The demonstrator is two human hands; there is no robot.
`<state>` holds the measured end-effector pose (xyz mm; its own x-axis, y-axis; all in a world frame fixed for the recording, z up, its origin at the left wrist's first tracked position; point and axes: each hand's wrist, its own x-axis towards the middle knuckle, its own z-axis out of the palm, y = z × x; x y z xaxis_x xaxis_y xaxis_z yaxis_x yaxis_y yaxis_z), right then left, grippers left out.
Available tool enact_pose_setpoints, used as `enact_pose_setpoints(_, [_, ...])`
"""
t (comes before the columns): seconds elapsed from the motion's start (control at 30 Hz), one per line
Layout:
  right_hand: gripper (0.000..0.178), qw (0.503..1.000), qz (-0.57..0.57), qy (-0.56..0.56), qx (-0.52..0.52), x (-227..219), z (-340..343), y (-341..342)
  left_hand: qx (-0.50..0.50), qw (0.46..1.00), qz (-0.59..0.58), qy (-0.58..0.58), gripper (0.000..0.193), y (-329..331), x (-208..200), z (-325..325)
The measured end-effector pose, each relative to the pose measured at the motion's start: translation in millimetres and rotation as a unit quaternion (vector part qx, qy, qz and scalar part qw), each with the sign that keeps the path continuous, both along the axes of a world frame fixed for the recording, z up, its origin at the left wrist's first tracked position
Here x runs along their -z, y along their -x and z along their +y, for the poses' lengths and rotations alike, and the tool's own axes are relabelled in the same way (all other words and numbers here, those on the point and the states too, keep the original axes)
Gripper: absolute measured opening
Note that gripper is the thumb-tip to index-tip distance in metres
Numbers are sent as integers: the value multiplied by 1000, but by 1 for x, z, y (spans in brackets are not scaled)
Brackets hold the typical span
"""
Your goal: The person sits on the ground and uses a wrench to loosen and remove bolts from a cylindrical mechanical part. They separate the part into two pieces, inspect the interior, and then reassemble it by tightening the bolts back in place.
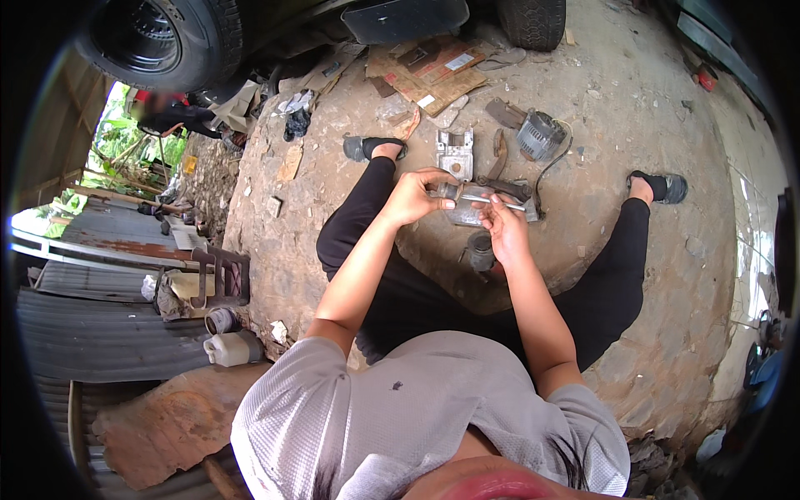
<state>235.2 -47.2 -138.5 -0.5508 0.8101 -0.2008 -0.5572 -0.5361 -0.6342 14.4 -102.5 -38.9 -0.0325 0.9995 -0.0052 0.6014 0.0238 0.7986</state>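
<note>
My left hand (412, 200) is closed around a small, dark cylindrical metal part (450, 191). Pinched in the fingers of my right hand (505, 228) is a thin, light-coloured rod (492, 202), whose near end reaches toward that part; whether they touch I cannot tell. Below both hands lies a grey metal piece (467, 218), partly covered by them. A silver metal housing (455, 150) with a round hole sits just beyond my left hand. Nearer to me, a dark round metal part (480, 252) rests on the ground between my legs.
Beyond my right hand lie a ribbed motor-like unit (542, 137) with a cable and a rusty curved metal piece (499, 155). Flattened cardboard (421, 71) lies under a vehicle with a large tyre (196, 42). A plastic jug (233, 348) stands left; another person (179, 115) is far left.
</note>
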Motion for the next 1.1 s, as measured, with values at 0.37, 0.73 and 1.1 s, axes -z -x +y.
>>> enact_pose_setpoints(0.37, [25, 975, -71, -202, 50, -36, -2, -21, -26, 998, -20, -50, 50, 14, -18, -19])
enact_pose_setpoints(0.73, [27, 955, -17, -294, 42, -109, -6, -14, -34, 996, 31, -80, 49, 13, -124, -38])
enact_pose_setpoints(1.1, [27, 934, 0, -348, 85, -190, 43, -3, 58, 986, -147, -57, 52, 35, -189, 27])
